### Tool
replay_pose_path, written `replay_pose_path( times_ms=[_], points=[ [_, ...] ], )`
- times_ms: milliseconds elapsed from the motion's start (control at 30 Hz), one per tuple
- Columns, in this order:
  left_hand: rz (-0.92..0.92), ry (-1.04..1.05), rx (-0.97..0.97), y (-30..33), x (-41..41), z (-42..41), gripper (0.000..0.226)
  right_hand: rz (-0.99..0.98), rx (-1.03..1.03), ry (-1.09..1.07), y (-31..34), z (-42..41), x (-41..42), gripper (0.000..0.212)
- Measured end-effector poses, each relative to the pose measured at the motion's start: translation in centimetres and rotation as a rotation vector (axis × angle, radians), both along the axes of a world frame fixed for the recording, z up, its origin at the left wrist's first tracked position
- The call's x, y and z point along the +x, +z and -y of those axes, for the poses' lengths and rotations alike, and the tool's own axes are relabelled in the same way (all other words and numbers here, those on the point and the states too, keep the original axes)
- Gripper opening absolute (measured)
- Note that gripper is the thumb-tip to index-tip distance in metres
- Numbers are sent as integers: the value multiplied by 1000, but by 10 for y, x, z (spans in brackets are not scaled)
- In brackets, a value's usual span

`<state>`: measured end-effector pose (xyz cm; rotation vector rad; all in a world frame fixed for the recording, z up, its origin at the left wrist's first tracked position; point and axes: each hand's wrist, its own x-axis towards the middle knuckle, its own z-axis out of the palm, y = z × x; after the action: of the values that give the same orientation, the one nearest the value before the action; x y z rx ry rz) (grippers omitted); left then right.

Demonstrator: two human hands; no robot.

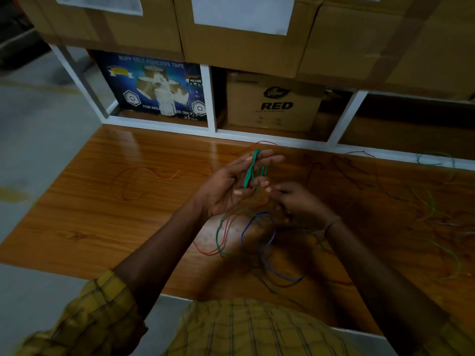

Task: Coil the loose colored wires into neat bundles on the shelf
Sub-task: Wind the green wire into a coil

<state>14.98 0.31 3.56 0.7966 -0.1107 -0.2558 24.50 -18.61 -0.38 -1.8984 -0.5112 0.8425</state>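
Dim storeroom; glossy wooden shelf (102, 214) fills mid-frame, grey floor (33, 140) off its left edge and along the near edge.

Behind the shelf, a white frame (211, 98) splits the back into bays. Left bay: blue adhesive-tape carton (151, 88). Middle bay: brown carton printed "RED" (276, 104). Right bay dark, contents not readable. Larger taped cardboard boxes (239, 34) sit stacked above, overhanging the bays.

Left hand (231, 183) raised over the shelf centre, palm turned up, fingers mostly straight, thumb lying across a green wire bundle (250, 170) that runs up the palm to the fingertips. Right hand (300, 201) just beside it, fingers curled into a narrow grip on thin strands near the bundle's lower end; blurred, so which strand it pinches I cannot tell.

Below the hands, loose loops hang and lie on the wood: red wire (210, 250), dark green wire (221, 235), blue wire (257, 227), tangled together.

Orange wire (156, 173) lies alone, well apart on the left. More green strands (437, 217) scatter over the right part of the shelf, another green loop (434, 159) at the back right against the white frame.

Open wood left of the orange wire and at near left. Yellow checked sleeves (84, 312) at the near edge.
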Motion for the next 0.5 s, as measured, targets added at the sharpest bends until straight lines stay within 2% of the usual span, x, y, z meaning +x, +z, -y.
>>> replay_pose_path(
  times_ms=[100, 267, 333, 433, 500],
  points=[
    [-18, 120, -2, -5, 11, -2, 48, -104, 0, 175, 8, 2, -25, 40],
    [-141, 303, 12, -18, 26, -1, 45, -168, 18, 305, 27, 11, -49, 28],
    [-156, 364, 171, -21, 30, 5, 44, -222, 67, 383, 39, 18, -51, 25],
    [-129, 440, 569, -19, 34, 8, 40, -358, 131, 469, 52, 31, -43, 35],
    [-134, 441, 721, -19, 35, 4, 39, -341, 122, 486, 58, 39, -37, 30]
  ],
)
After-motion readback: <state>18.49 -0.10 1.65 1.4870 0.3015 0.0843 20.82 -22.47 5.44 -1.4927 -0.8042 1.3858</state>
